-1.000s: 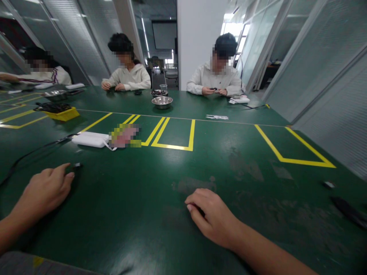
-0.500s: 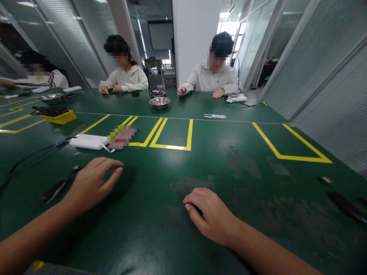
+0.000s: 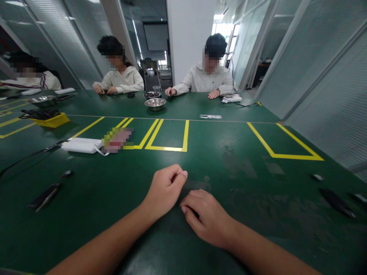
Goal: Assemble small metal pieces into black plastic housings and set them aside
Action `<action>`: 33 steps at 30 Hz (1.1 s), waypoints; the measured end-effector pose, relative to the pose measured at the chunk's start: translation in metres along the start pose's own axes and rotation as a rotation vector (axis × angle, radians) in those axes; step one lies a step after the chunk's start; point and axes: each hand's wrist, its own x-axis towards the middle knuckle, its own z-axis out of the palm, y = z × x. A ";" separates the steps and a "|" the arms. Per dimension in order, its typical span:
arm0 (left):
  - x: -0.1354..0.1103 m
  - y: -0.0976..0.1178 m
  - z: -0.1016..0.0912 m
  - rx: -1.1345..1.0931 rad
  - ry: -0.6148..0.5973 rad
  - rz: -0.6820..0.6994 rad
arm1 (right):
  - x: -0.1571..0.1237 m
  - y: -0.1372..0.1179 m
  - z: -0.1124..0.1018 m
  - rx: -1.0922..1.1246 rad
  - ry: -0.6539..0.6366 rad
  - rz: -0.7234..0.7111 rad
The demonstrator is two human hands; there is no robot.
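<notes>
My left hand [image 3: 167, 191] is curled closed above the green tabletop [image 3: 120, 191], its thumb pressed against the bent forefinger. Just to the right and nearer to me, my right hand [image 3: 207, 217] rests low on the table, fingers bent and thumb tip close to the forefinger. Whether either hand holds anything is hidden by the fingers. The two hands are very near each other, with the left fingertips above the right knuckles. A dark smudge on the table lies behind them.
On the left are a black-handled tool [image 3: 44, 196], a small connector-like piece [image 3: 67, 173], a white power bank [image 3: 82, 145] and a yellow bin [image 3: 53, 120] of black cables. A dark tool [image 3: 336, 202] lies right. Metal bowls [image 3: 155, 104] and three seated people are across the table.
My left hand has swung right, from beside the dark tool to next to my right hand, and its fingers have closed. My right hand stays nearly in place. The view has turned slightly.
</notes>
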 end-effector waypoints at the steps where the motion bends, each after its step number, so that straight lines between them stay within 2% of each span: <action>1: 0.000 -0.006 0.003 0.042 -0.009 -0.014 | 0.000 0.000 0.001 -0.008 -0.009 0.006; 5: -0.002 -0.028 0.009 0.167 -0.100 0.029 | 0.000 -0.001 0.001 -0.045 -0.061 0.006; 8: -0.003 -0.035 0.007 0.211 -0.183 0.089 | 0.000 -0.002 0.000 -0.056 -0.066 0.000; 13: -0.002 -0.035 0.005 0.478 -0.354 0.227 | -0.001 -0.005 -0.002 -0.123 -0.060 -0.034; 20: -0.004 -0.028 0.004 0.618 -0.396 0.241 | -0.003 -0.018 -0.006 -0.440 -0.018 -0.231; 23: -0.003 -0.026 0.004 0.636 -0.411 0.225 | -0.008 -0.024 -0.013 -0.540 -0.002 -0.271; 26: -0.002 -0.025 0.004 0.624 -0.419 0.211 | -0.016 -0.029 -0.030 -0.572 -0.037 -0.220; 30: -0.001 -0.025 0.004 0.604 -0.418 0.204 | -0.030 -0.027 -0.064 -0.585 -0.094 0.005; 33: -0.001 -0.024 0.004 0.591 -0.427 0.196 | -0.043 -0.012 -0.093 -0.674 -0.072 0.142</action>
